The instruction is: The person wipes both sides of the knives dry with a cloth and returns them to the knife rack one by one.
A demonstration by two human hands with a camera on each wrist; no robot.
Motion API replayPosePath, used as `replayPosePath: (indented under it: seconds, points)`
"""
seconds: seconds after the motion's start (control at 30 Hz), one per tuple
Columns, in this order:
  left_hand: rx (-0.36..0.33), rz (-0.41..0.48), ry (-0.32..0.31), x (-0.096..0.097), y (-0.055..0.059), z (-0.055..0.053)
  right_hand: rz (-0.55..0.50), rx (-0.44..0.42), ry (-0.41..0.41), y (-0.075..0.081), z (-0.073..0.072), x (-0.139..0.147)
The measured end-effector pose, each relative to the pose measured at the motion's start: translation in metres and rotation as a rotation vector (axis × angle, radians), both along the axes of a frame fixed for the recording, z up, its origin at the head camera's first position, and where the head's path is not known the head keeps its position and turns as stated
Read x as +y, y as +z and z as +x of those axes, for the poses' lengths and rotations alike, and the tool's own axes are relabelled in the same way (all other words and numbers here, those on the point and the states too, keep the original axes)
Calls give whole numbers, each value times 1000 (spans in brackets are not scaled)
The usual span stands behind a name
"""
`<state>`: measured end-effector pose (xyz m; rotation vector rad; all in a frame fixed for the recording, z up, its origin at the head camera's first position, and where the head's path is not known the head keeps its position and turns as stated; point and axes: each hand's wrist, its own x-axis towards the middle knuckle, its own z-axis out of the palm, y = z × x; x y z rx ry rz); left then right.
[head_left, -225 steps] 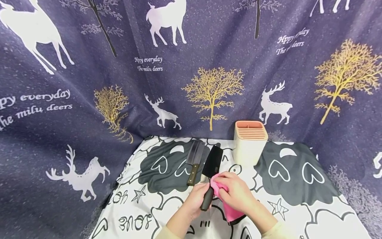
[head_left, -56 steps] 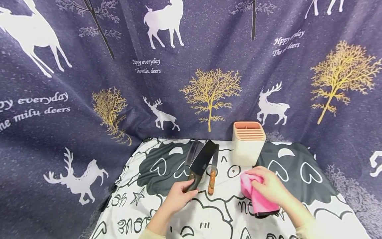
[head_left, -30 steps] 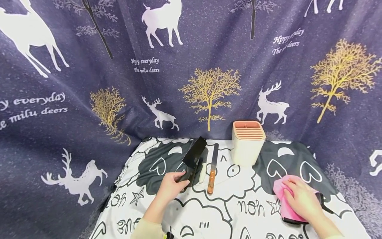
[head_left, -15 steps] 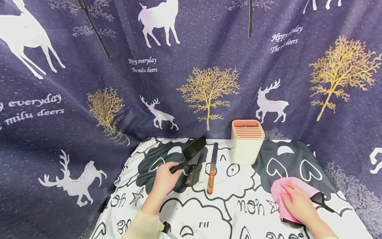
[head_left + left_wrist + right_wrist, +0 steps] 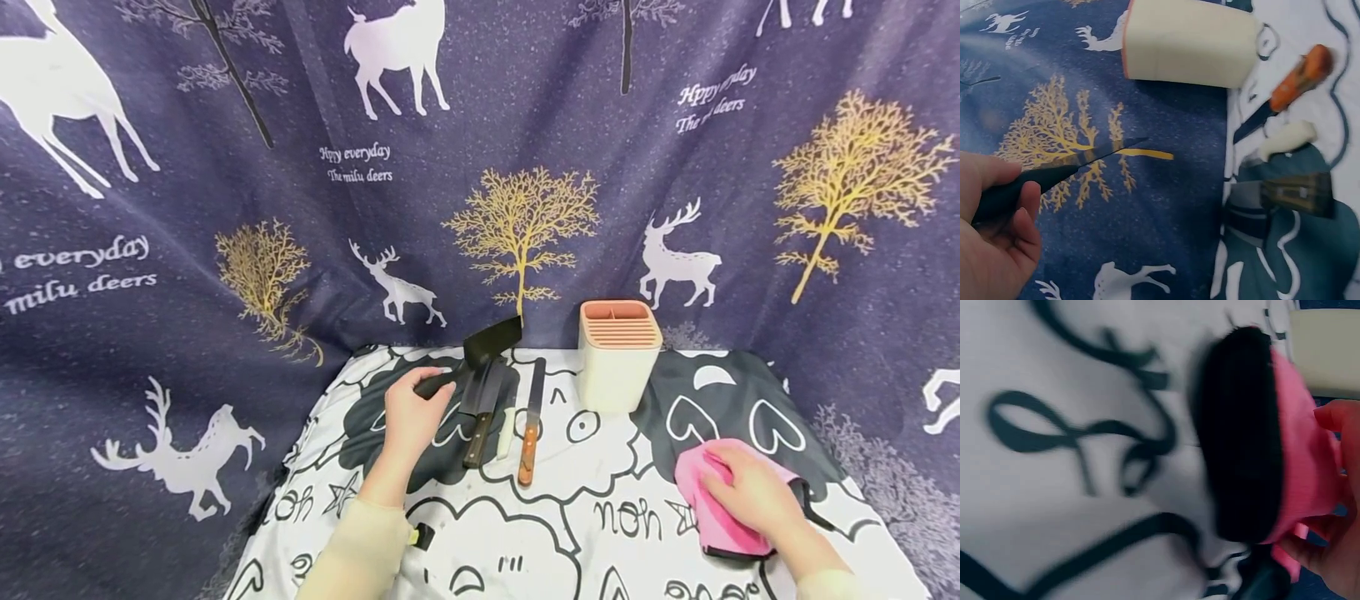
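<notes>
My left hand (image 5: 411,412) grips the black handle of a black cleaver (image 5: 492,340), its blade up and away to the right, overlapping the foot of the backdrop. In the left wrist view that cleaver (image 5: 1035,185) appears nearly edge-on, thumb and fingers curled round the handle. Just right of this hand lie a cleaver with a dark wooden handle (image 5: 478,440), a small white-handled knife (image 5: 507,433) and a long knife with an orange-brown wooden handle (image 5: 528,454). At the right, my right hand (image 5: 753,492) holds a pink cloth (image 5: 708,508) with black edging on the table.
A cream knife block (image 5: 618,375) with an orange slotted top stands at the back, right of the knives. A patterned cloth (image 5: 525,533) covers the table. Behind it hangs a dark blue backdrop (image 5: 420,217) with deer and trees. A small black-and-yellow item (image 5: 422,536) shows by my left sleeve.
Earlier both hands wiped the black cleaver with the cloth. The cloth has since moved right onto the table. The cleaver has moved left and back, uncovering the other knives, its blade turning rightward.
</notes>
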<state>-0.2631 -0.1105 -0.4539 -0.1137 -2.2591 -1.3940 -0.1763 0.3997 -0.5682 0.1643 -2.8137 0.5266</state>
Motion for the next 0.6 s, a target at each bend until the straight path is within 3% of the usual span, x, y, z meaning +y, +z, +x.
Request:
replayPosePath:
  seconds: [0.1, 0.2, 0.4, 0.6]
  points:
    - [57, 13, 8, 2, 11, -11, 37, -95, -43, 21, -9, 0]
    - [100, 17, 0, 6, 22, -22, 76, -115, -72, 38, -19, -3]
    - [211, 55, -60, 16, 50, -44, 50, 52, 44, 70, -41, -26]
    - [315, -5, -139, 35, 89, -64, 59, 238, 178, 100, -66, -63]
